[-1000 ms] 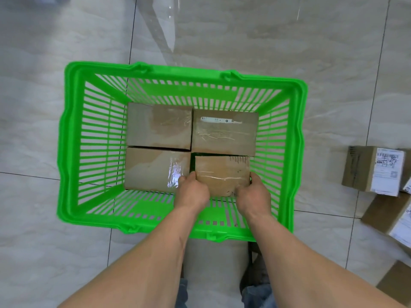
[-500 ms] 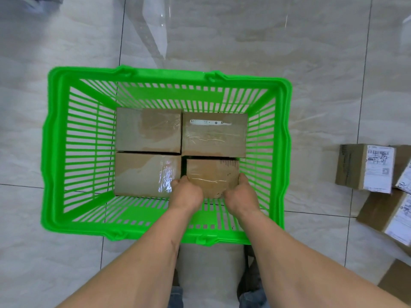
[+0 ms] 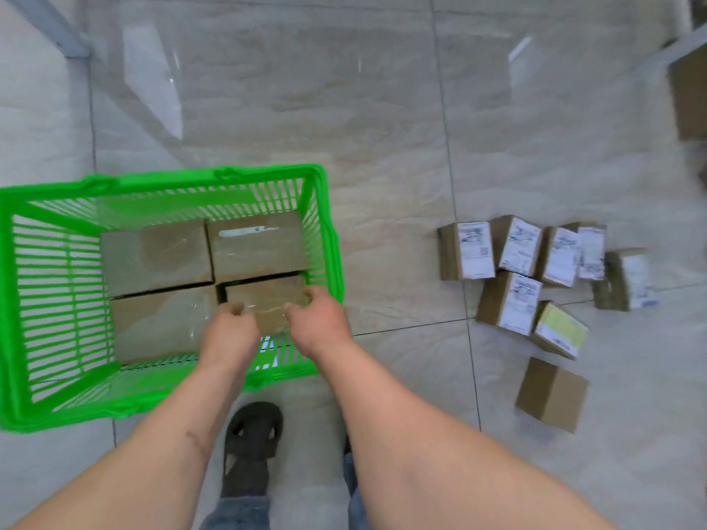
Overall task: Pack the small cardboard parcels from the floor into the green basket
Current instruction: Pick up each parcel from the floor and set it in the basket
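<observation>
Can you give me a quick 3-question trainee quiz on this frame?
1. True or false: four parcels sit in the green basket.
2. The parcels on the floor lie on which side of the basket? A) left B) right C) behind it
3. Which parcel are the left hand and right hand at?

Key: 1 true. 2 B. 3 The near-right parcel.

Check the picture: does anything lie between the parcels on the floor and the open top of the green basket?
Nothing visible does. Bare tile separates the floor parcels from the green basket. Both hands hover over the fourth parcel inside.
</observation>
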